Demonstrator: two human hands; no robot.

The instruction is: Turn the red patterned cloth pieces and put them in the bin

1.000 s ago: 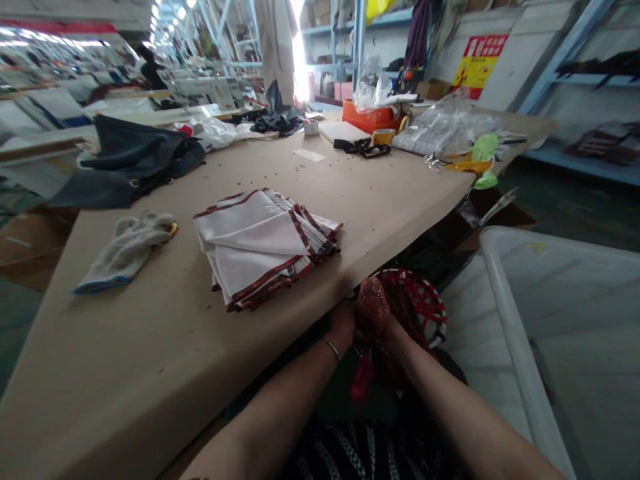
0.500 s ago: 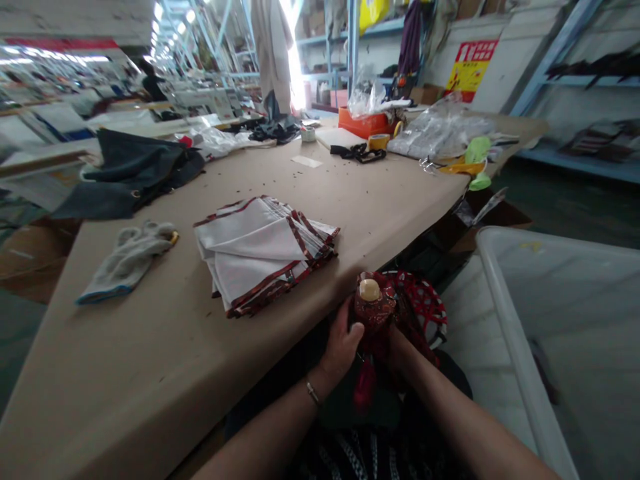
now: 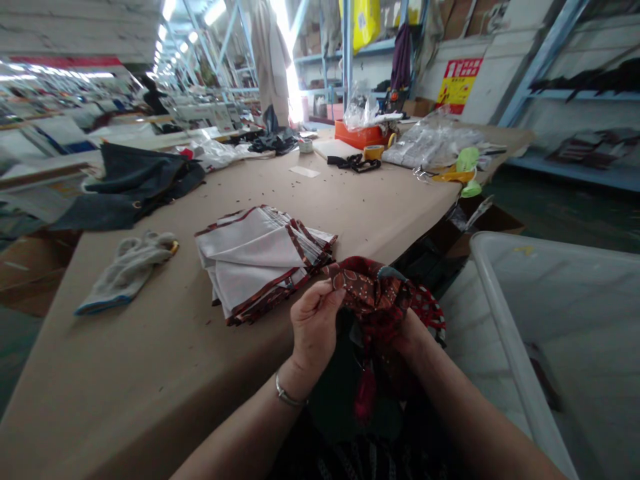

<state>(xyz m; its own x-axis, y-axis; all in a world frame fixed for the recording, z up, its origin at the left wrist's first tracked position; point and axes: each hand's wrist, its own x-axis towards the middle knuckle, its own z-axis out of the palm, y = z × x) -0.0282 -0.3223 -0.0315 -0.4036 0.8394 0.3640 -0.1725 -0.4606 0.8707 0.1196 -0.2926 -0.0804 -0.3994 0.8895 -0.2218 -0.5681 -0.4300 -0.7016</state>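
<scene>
My left hand (image 3: 316, 320) pinches the edge of a dark red-brown patterned cloth (image 3: 373, 287) between thumb and fingers. The cloth spreads to the right, bunched and folded, over my lap by the table edge. My right hand (image 3: 407, 333) grips its lower right side; the fingertips are hidden in the folds. Beneath it dangles a blurred red piece (image 3: 365, 395). Behind my right hand shows a round rim with red-and-white patterned material (image 3: 433, 310). A stack of white folded cloths (image 3: 255, 257) with brown patterned borders lies on the table, just beyond my left hand.
The brown-covered table (image 3: 200, 373) holds a grey work glove (image 3: 127, 270), dark fabric (image 3: 145, 177), an orange bin (image 3: 360, 135), plastic bags (image 3: 433, 143) and yellow scissors (image 3: 453, 177). A large white tub (image 3: 505, 333) stands close on my right. Another person (image 3: 154, 97) is far back left.
My left hand has moved up and left, drawing out the cloth's edge. The round cream-coloured piece seen on top of the cloth no longer shows. My right hand stays low in the cloth.
</scene>
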